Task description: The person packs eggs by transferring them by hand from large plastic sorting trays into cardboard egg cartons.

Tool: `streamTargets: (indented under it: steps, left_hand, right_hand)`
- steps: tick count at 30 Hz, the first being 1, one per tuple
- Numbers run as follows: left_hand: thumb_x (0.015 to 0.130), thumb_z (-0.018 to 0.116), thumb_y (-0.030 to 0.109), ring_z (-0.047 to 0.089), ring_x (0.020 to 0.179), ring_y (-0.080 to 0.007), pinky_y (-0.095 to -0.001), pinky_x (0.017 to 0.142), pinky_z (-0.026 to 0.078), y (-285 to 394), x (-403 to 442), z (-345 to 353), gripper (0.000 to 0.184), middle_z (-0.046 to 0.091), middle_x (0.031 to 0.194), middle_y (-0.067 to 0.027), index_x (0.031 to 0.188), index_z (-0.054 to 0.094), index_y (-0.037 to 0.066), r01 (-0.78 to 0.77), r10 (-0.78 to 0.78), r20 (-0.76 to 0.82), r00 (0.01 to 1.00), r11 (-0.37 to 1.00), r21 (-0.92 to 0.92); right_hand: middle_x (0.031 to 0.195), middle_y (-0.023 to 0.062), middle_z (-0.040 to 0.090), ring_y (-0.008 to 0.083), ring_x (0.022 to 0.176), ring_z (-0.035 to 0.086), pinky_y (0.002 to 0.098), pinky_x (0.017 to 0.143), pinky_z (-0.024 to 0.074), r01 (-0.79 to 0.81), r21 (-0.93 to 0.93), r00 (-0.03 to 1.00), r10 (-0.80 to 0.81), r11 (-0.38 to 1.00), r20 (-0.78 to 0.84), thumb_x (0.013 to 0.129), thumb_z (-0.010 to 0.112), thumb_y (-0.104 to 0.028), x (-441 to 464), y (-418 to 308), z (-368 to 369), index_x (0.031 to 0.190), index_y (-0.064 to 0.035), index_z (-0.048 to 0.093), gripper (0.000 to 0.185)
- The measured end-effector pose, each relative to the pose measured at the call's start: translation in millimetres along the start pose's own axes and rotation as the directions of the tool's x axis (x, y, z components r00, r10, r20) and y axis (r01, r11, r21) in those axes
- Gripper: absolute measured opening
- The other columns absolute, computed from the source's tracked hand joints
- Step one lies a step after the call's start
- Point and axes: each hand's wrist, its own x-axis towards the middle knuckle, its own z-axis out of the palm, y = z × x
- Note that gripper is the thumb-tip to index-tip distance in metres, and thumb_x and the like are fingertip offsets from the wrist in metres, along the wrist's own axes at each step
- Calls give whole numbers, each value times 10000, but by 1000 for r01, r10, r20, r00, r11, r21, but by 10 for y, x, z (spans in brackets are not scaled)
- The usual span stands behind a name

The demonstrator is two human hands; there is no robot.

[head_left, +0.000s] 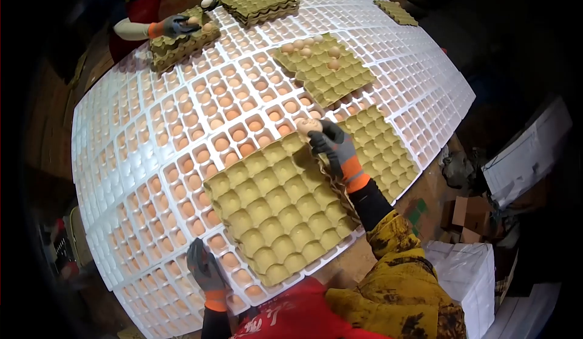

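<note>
My right hand (337, 149), in a grey and orange glove, pinches a brown egg (308, 126) with dark marks on its shell. It is above the far right corner of a large pulp egg tray (276, 208) whose cups hold no eggs. Lower left, my left hand (205, 266), gloved alike, rests with outstretched fingers over the white egg packaging (180, 237), beside several brown eggs in its cells. I see nothing held in it. Another pulp tray (382, 151) lies to the right, partly hidden by my right hand and arm.
Ahead lies a pulp tray (346, 78) with several eggs at its far side. Across the table, a co-worker's gloved hands (176, 27) handle eggs near stacked trays (182, 49). Another tray stack (260, 2) stands farther back. Cardboard boxes (470, 214) and a white wrapped package (464, 278) are at right.
</note>
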Motion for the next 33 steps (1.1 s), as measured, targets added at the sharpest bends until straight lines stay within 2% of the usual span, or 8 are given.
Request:
streamTargets:
  steps: [4, 7, 12, 18, 21, 26, 31, 33]
  left_hand:
    - [994, 577, 93, 536, 1270, -241, -331, 988, 489, 155, 30, 119, 414, 548, 1400, -134, 1399, 542, 9, 141, -138, 39, 990, 985, -104]
    - [999, 575, 100, 573, 1220, -223, -313, 944, 506, 253, 107, 149, 406, 547, 1399, -130, 1388, 539, -11, 86, -84, 29, 996, 991, -103]
    - [1025, 536, 127, 627, 1112, -212, -336, 971, 506, 498, 153, 229, 410, 620, 1306, -120, 1409, 511, -16, 274, -270, 58, 961, 906, -323]
    - [1037, 549, 226, 631, 921, -152, -292, 842, 522, 871, 76, 312, 455, 646, 1124, -65, 1431, 492, 6, 423, -372, 205, 906, 823, -378]
    - [1059, 524, 219, 560, 1020, -134, -272, 907, 465, 1152, 104, 325, 429, 618, 1192, -78, 1402, 495, -37, 479, -403, 274, 873, 814, -329]
    - [1061, 477, 175, 547, 1186, -215, -313, 1009, 427, 1528, 41, 218, 392, 539, 1356, -149, 1386, 508, -43, 292, -217, 292, 932, 925, -245]
    - [1043, 480, 357, 512, 1294, -266, -376, 1085, 393, 2164, 151, 159, 566, 490, 1438, -170, 1459, 445, -24, -74, 224, 345, 912, 915, -397]
    - [1028, 513, 419, 456, 1376, -280, -405, 1140, 342, 2317, 251, 259, 671, 428, 1516, -171, 1497, 378, -41, -134, 366, 448, 816, 873, -470]
  right_hand:
    - [958, 64, 719, 130, 800, 653, 277, 702, 531, 195, -280, 914, -277, 940, -295, 822, 845, -200, 840, 370, -710, 1095, 11, 673, 386]
    - [927, 105, 732, 202, 788, 684, 319, 737, 544, -11, -504, 891, -220, 864, -396, 754, 875, -310, 1345, 317, -913, 1073, 4, 676, 490]
    - [1133, 170, 687, 325, 1029, 651, 410, 904, 518, 10, -832, 837, -460, 554, -296, 811, 794, -366, 1419, 286, -891, 1272, -43, 614, 591]
    - [1102, 133, 683, 192, 906, 656, 318, 803, 538, -59, -483, 998, 66, 873, -4, 926, 707, -264, -618, 80, -715, 1301, -46, 615, 443]
    - [1265, 169, 619, 281, 1111, 594, 389, 951, 487, -39, -661, 996, 82, 749, 34, 877, 746, -335, -1252, 111, -498, 1339, -66, 589, 558]
    - [1248, 182, 553, 368, 1172, 507, 432, 1042, 422, 144, -820, 984, -172, 554, 57, 825, 788, -280, -1511, 44, -406, 1246, -140, 657, 463]
    - [1178, 31, 622, 129, 1069, 579, 302, 961, 488, -20, -233, 1000, 14, 972, -27, 857, 784, -107, -1455, -175, -1059, 1266, -73, 610, 446]
    - [1203, 50, 588, 125, 1070, 581, 298, 880, 537, -46, -429, 986, -27, 902, -162, 861, 771, -86, -1391, -382, -1510, 1344, -102, 574, 521]
